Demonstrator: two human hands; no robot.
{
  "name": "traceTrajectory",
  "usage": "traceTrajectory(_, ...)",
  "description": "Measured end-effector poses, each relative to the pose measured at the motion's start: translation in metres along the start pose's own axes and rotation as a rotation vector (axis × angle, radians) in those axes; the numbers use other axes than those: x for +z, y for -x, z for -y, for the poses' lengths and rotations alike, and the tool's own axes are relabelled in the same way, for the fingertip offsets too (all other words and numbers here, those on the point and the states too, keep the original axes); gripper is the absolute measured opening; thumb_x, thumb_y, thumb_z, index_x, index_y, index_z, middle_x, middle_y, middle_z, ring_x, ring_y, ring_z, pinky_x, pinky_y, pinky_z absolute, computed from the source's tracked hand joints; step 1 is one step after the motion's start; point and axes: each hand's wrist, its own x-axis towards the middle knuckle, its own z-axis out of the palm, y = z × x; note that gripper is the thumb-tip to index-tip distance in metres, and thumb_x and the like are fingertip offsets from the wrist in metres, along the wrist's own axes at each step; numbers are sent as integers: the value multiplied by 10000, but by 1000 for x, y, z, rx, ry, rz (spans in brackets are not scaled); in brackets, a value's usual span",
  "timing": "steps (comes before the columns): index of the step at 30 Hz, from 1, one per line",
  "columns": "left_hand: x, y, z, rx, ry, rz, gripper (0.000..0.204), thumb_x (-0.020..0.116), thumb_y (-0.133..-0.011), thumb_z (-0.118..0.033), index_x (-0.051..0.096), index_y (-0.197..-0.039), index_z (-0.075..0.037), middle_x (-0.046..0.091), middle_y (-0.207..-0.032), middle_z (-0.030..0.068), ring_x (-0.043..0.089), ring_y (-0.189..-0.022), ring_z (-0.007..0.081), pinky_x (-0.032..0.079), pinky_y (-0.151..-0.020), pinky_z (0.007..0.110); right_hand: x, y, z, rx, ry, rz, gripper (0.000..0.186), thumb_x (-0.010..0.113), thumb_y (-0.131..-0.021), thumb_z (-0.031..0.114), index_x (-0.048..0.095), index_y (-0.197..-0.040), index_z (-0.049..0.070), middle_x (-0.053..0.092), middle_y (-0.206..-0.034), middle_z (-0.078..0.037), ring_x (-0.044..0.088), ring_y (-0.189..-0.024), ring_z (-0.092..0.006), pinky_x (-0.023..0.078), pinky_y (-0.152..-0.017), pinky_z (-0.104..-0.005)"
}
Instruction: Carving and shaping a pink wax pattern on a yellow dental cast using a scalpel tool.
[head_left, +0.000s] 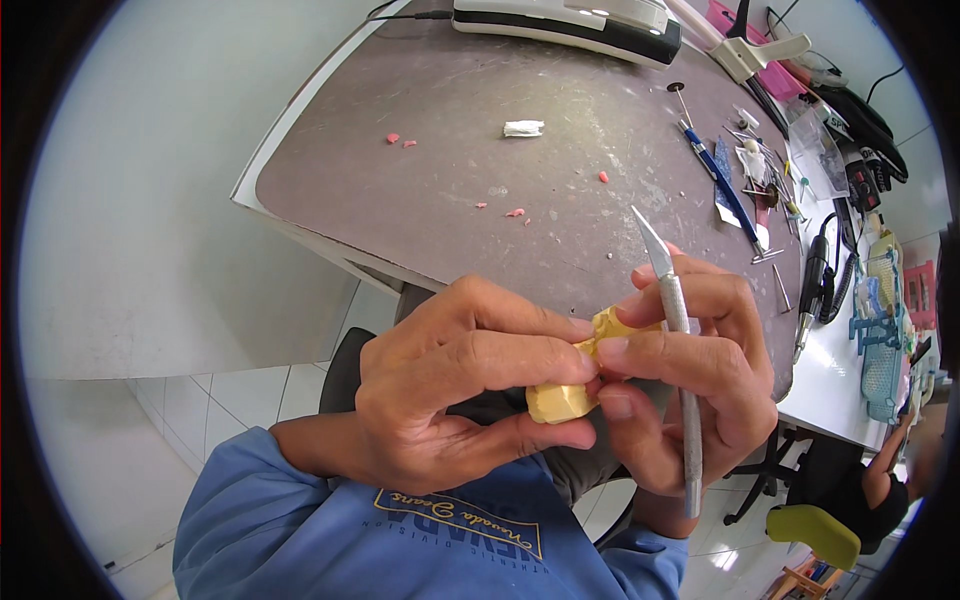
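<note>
Yellow plaster cast (562,398) pinched in both hands.
Left hand (460,385) clamps it; right hand (690,370) also grips metal carving knife (675,330). Brace thumbs, take light strokes.

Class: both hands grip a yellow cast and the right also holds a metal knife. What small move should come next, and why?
Probably tilt the knife down toward the yellow cast: its blade points up and away, while the left hand and right hand pinch the cast.
</note>
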Motion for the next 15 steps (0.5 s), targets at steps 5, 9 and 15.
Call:
traceTrajectory(5, 0, 1, -1, -7, -23, 70, 385, 836, -783, -161, 636, -1080, -21, 605, -1101, 182, 679, -941, 195, 576, -795, 269, -4, -2, -2, -32, 27, 28, 261, 805, -736, 306, 701, -867, 106, 661, -830, -116, 658, -903, -289, 426, -1013, -586)
traceTrajectory(9, 0, 2, 1, 9, -18, 71, 389, 839, -780, -157, 637, -1083, -21, 606, -1099, 185, 679, -942, 196, 576, -786, 266, -4, -2, -3, -26, 16, 38, 243, 784, -760, 323, 695, -851, 115, 665, -821, -119, 669, -903, -292, 413, -1028, -594)
traceTrajectory(15, 2, 1, 2, 23, -7, 55, 382, 834, -787, -155, 631, -1074, -7, 612, -1091, 186, 685, -921, 195, 581, -781, 272, -3, 2, -5, 13, -64, -6, 275, 714, -821, 353, 688, -892, 88, 671, -826, -137, 667, -897, -279, 417, -1030, -594)
